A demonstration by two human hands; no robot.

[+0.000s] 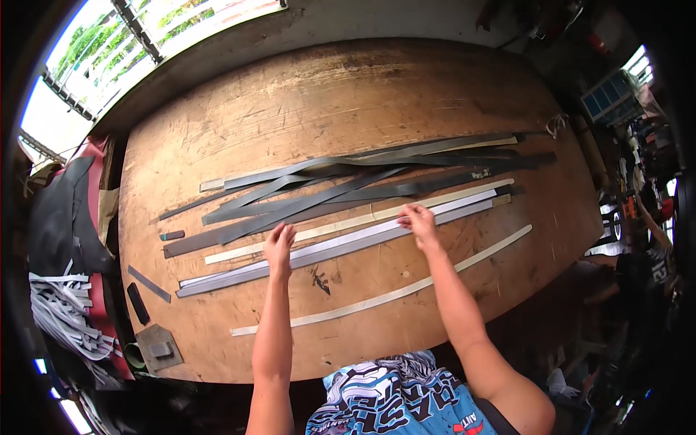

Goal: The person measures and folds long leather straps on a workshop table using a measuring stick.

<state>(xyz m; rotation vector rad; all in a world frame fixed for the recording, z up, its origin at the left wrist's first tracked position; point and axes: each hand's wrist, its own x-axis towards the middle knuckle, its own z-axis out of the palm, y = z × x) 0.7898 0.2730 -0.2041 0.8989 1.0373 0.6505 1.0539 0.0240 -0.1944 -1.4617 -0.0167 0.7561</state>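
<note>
My left hand [279,245] is closed at the near side of a long cream strip [333,228], its fingers pressed together on the strip. Further right along the same strip, my right hand [418,220] pinches it with thumb and fingers. Both hands partly cover the strip. Just nearer to me lie a white-and-grey pair of long strips [348,247], side by side. Beyond the cream strip, several dark grey strips [304,196] cross over one another in a loose pile. Closest to my body, another cream strip [384,296] lies slightly curved.
A worn wooden table [239,116] carries everything. At its left sit a short grey strip [149,284], a dark block [138,304] and a grey plate with a small block [158,348]. Off the left edge hang a bundle of pale strips [65,312] and dark sheets [65,210].
</note>
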